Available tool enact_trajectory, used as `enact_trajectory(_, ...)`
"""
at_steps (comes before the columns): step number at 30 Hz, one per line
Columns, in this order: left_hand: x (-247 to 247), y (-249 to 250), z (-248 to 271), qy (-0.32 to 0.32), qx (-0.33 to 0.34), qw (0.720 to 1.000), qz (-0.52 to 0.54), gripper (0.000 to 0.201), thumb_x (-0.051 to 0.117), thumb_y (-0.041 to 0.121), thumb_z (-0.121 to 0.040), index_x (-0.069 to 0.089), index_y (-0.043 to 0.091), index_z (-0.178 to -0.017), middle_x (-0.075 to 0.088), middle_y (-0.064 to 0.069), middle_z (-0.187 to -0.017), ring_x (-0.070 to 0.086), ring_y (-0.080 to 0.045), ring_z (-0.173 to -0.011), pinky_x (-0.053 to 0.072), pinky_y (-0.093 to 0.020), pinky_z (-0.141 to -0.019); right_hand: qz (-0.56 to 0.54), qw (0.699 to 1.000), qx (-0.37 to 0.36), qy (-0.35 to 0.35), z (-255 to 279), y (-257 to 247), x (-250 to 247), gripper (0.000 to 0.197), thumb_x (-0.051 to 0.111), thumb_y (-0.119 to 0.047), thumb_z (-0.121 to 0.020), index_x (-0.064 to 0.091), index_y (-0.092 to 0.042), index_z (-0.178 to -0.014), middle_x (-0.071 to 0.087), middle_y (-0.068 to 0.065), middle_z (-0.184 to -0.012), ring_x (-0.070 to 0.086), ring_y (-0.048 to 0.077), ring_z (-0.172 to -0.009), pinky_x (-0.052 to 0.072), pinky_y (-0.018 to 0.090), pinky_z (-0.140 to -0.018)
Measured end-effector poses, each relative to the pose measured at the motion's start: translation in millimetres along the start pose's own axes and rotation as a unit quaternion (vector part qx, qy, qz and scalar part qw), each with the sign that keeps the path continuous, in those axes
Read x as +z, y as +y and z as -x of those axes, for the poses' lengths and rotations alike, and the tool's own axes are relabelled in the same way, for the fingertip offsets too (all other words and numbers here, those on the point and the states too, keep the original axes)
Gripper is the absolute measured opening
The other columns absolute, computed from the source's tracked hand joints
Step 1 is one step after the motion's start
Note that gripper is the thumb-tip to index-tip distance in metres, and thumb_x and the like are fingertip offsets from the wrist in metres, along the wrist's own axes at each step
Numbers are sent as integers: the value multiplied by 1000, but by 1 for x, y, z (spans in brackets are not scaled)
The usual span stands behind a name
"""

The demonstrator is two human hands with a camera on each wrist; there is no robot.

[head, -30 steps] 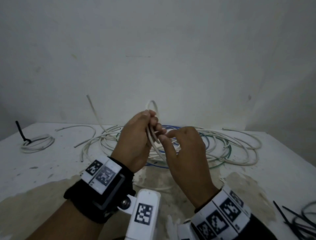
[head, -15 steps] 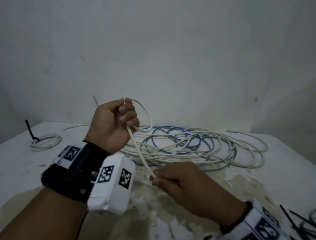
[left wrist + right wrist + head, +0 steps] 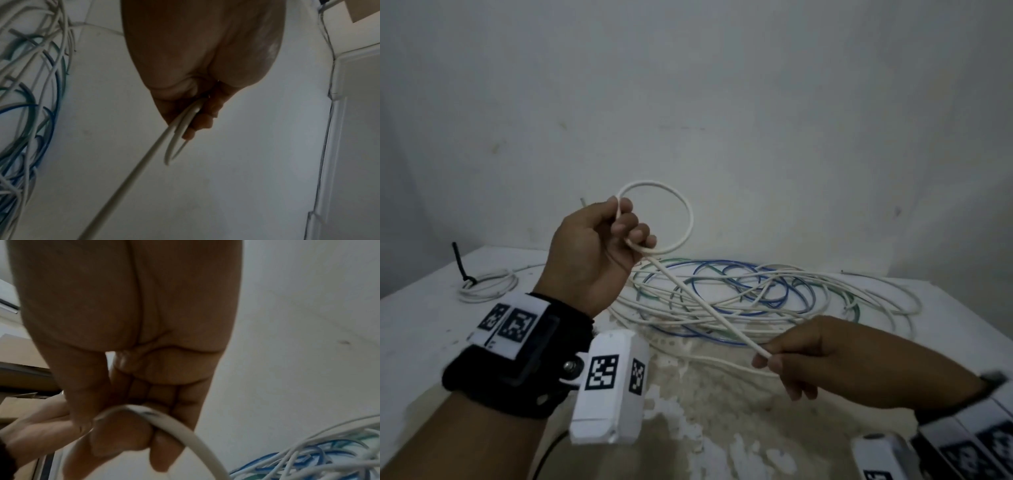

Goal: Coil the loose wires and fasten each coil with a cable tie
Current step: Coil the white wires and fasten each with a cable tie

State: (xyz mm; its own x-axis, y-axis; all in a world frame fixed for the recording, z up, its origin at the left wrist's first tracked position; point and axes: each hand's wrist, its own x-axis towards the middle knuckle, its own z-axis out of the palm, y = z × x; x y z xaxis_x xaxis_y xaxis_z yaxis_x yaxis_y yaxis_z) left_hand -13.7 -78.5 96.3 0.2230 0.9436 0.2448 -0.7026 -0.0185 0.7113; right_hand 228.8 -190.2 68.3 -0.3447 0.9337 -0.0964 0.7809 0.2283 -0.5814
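Item, white wire (image 3: 690, 301): one strand in hand, part-coiled. My left hand (image 3: 599, 253) is raised above the white table (image 3: 421, 329), fingers curled round one finished loop (image 3: 690, 219) that stands out to its right; the wrist view shows the strands pinched in that fist. My right hand (image 3: 808, 353) sits lower and nearer me, thumb and forefinger pinched on the same wire, which runs taut and slanting between the two grips. Method, as I judge it: let the wire slide through the right pinch, carry each length up to the left fist, match every new turn to the first loop, and roll the strand slightly so it lies flat and does not twist. Keep the left grip firm or the loop springs open. Stock on table: one tangled heap of loose wires (image 3: 774, 294) behind my hands, holding white, blue and green strands, the number of each too entangled to count; one finished white coil (image 3: 489, 291) at far left, bound by one black cable tie (image 3: 460, 263). Loops held: one. Coils tied: one.
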Motion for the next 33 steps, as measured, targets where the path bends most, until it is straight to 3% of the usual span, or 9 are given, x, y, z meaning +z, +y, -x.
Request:
enact_trajectory(4, -12, 14, 6, 18, -9, 999, 26, 9, 45, 19, -84, 49, 14, -78, 30, 10, -49, 28, -5, -38, 30, -15, -39, 69, 997, 15, -18, 3, 6, -5, 33, 47, -49, -91, 68, -24, -91, 69, -8, -84, 63, 8, -79, 49, 29, -80)
enact_trajectory(9, -24, 28, 25, -9, -46, 998, -35, 17, 44, 23, -87, 51, 16, -73, 28, 10, -50, 25, -4, -35, 24, -14, -35, 201, 978, 45, -5, -3, 17, -18, 32, 45, -45, -95, 56, -18, -81, 57, -2, -80, 51, 6, -72, 41, 23, -74)
enact_trajectory(15, -32, 26, 51, -158, -123, 977, -75, 15, 67, 28, -76, 62, 15, -71, 35, 9, -48, 34, -4, -35, 37, -18, -39, 194, 943, -7, 269, -26, 11, -48, 27, 57, -32, -91, 63, -22, -67, 62, -7, -61, 56, 3, -60, 38, 13, -61)
enact_trajectory(18, -28, 11, 58, -206, -99, 968, -104, 15, 71, 26, -79, 62, 13, -78, 44, 4, -53, 37, -5, -38, 43, -21, -46, 247, 905, -16, 348, -42, 5, -50, 40, 52, -33, -94, 60, -7, -64, 60, 6, -57, 55, 19, -54, 37, 26, -57)
enact_trajectory(21, -14, -5, 61, -181, -50, 963, -191, 17, 54, 23, -88, 56, 12, -76, 44, 2, -55, 34, -7, -39, 42, -22, -49, 267, 872, 15, 410, -50, -15, -52, 50, 49, -36, -95, 44, -7, -53, 49, 11, -51, 43, 19, -47, 27, 37, -54)
enact_trajectory(24, -5, -19, 57, -128, 37, 949, -287, 22, 47, 31, -88, 48, 10, -80, 42, 5, -55, 34, -10, -46, 39, -21, -52, 121, 881, 37, 456, -57, -39, -52, 49, 48, -37, -95, 48, -5, -58, 46, 9, -49, 49, 20, -43, 32, 33, -51)
enact_trajectory(26, -2, -28, 50, -89, 87, 932, -341, 21, 48, 28, -95, 51, 11, -84, 42, 10, -55, 36, -10, -51, 37, -18, -53, -150, 890, 25, 430, -60, -54, -53, 41, 45, -35, -97, 54, -8, -68, 41, 1, -45, 41, 15, -33, 34, 25, -44)
enact_trajectory(29, 1, -39, 42, -51, 116, 928, -350, 24, 36, 19, -101, 56, 13, -89, 43, 13, -56, 36, -4, -53, 35, -16, -55, -487, 824, -7, 290, -57, -74, -53, 29, 38, -26, -98, 52, -11, -77, 33, -4, -46, 25, 9, -33, 24, 16, -37)
enact_trajectory(33, 3, -45, 35, -32, 144, 921, -360, 23, 37, 18, -101, 52, 11, -85, 42, 11, -60, 36, -7, -55, 35, -19, -54, -459, 854, -34, 242, -54, -80, -40, 17, 41, -15, -95, 52, -11, -83, 44, -1, -54, 31, 11, -36, 26, 19, -38)
